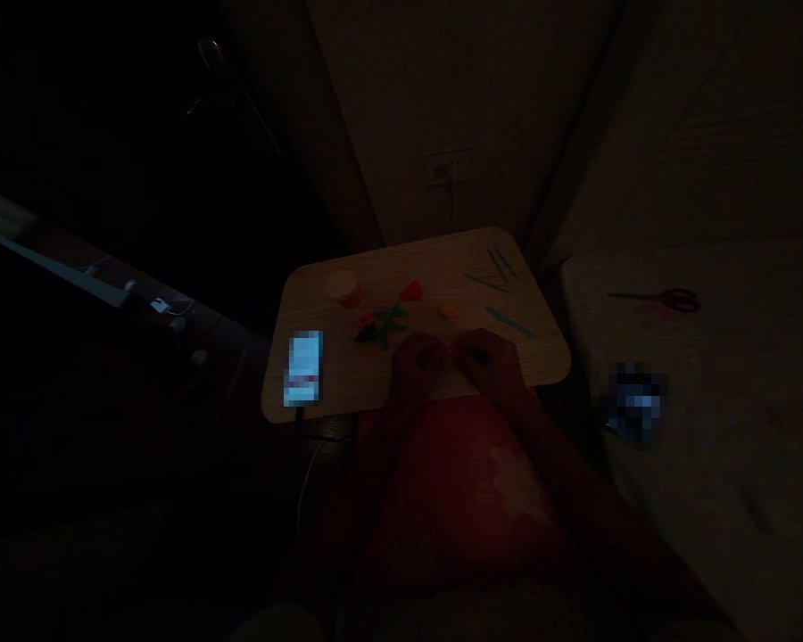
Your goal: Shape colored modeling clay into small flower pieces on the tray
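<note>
My left hand (415,364) and my right hand (492,360) meet over the near edge of a small wooden table (368,383). Both have curled fingers, with a small red piece (449,350) pinched between their fingertips. It looks soft, but the dim light hides its detail. Just beyond my hands lie an orange lump (448,311) and a larger red lump (411,291). Left of my left hand are several green strips (389,323), a pinkish-red bit (365,317) and a dark lump (364,334).
A lidded round tub (343,288) stands at the table's back left, with a lit phone (303,367) nearer me. Thin sticks (501,264) and a blue-green flat tool (509,322) lie at right. Scissors (669,299) rest on a pale surface beyond.
</note>
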Demonstrator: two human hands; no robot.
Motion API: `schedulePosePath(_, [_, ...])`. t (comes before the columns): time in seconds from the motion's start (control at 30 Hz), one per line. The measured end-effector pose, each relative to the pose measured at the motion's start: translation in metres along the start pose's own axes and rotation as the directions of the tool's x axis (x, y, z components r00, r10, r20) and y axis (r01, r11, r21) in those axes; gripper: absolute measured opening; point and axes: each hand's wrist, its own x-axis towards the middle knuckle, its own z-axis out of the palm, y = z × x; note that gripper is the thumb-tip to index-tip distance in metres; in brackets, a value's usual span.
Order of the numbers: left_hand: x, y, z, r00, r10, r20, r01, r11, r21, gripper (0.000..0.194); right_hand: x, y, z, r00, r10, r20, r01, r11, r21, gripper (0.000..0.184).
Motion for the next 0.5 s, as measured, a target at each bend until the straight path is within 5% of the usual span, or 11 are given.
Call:
schedulePosePath(0.2, [0.0011,0.0026,-0.0001,0.999,0.038,-0.015,-0.038,0.999,-0.023,0.006,0.0017,-0.0007,-0.0011,0.999,-0.045,-0.025,0.047,0.997,0.054,0.008])
schedulePosePath(0.5, [-0.005,-0.0043,0.003,0.984,-0.175,0.042,0.179,0.978,-0.11,0.039,0.0004,0.0002,-0.0012,0.994,0.086,-0.06,-0.08,0.993,0.089,0.009])
